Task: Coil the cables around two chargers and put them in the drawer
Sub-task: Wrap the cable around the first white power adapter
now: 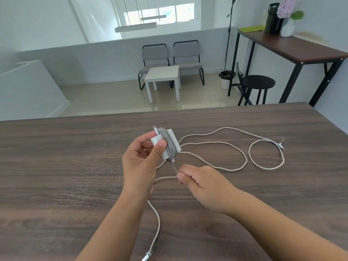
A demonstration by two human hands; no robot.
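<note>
Left hand [140, 157] grips the white charger [166, 144] above the wooden table [56, 157], several turns of grey cable already round it. Right hand [197, 178] pinches the cable [174, 167] just below the brick. Best to keep it taut and lay each turn beside the previous one (loose white cable [246, 159] trails right; no drawer in view).

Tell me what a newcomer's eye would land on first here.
First, the white charger at the centre, held up over the wooden table by the left hand, with grey cable wound round it. Just below, the right hand pinches the cable leading off it. To the right, a loose white cable sprawls in loops on the table.
</note>
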